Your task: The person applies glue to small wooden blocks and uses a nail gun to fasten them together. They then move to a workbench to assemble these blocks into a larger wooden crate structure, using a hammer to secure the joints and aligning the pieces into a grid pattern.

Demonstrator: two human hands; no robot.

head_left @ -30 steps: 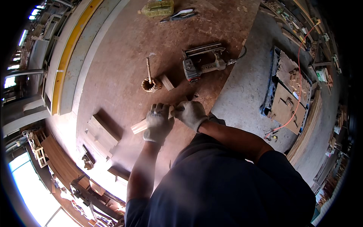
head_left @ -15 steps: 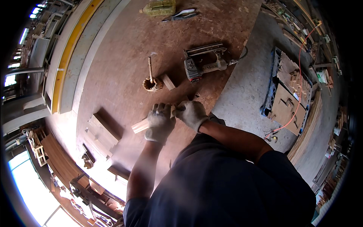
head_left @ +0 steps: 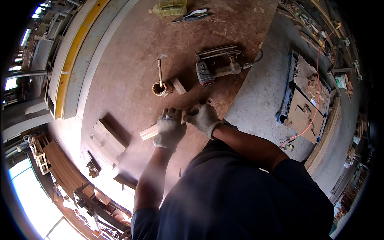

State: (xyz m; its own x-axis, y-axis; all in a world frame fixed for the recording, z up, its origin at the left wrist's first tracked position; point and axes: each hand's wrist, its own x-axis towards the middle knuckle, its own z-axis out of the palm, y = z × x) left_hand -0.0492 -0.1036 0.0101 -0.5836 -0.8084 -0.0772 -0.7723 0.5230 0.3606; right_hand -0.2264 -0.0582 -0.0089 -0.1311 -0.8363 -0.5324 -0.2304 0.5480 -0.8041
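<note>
Both my hands wear pale work gloves and are close together above the brown worktable (head_left: 132, 52). My left hand (head_left: 170, 129) is closed around a short light wooden strip (head_left: 149, 132), whose end sticks out to the left. Right beside it, my right hand (head_left: 203, 119) is curled in a pinch near the strip's other end; what lies between its fingers is hidden. Just beyond my hands are a crusted glue pot (head_left: 162, 89) with a stick (head_left: 160, 72) standing in it and a small wooden block (head_left: 178, 86). A nail gun (head_left: 218, 68) lies farther right.
Wooden boards (head_left: 110, 136) lie on the table at the left, with a plane-like tool (head_left: 93, 169) nearer. A yellowish plastic bottle (head_left: 170, 7) and a white-and-dark tool (head_left: 194, 16) are at the far side. A crate (head_left: 306, 104) and an orange hose (head_left: 318, 80) are on the right.
My hands stay almost in place; the right hand has shifted very slightly. The strip remains in my left hand.
</note>
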